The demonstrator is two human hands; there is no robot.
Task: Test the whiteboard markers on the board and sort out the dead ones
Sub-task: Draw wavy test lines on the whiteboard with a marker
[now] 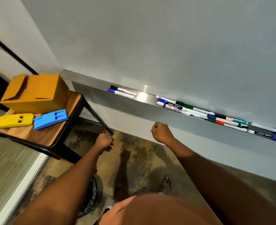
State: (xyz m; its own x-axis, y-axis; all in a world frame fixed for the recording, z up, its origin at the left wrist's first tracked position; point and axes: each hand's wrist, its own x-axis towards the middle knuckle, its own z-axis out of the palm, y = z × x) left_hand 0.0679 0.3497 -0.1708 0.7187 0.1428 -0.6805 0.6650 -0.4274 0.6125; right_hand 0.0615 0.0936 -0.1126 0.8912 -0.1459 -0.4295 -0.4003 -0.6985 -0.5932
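A blank whiteboard fills the upper right. Along its metal tray lie two markers at the left: a black-capped marker and a blue-capped marker. Several more markers with blue, green, red and black caps lie in a row further right, and two blue-capped markers at the far right end. My left hand hangs below the tray with fingers curled and nothing visible in it. My right hand is a closed fist below the tray, holding nothing.
A wooden stool with black metal legs stands at the left, carrying an orange box, a yellow plastic block and a blue plastic block. The floor below is mottled brown. My bare foot stands on it.
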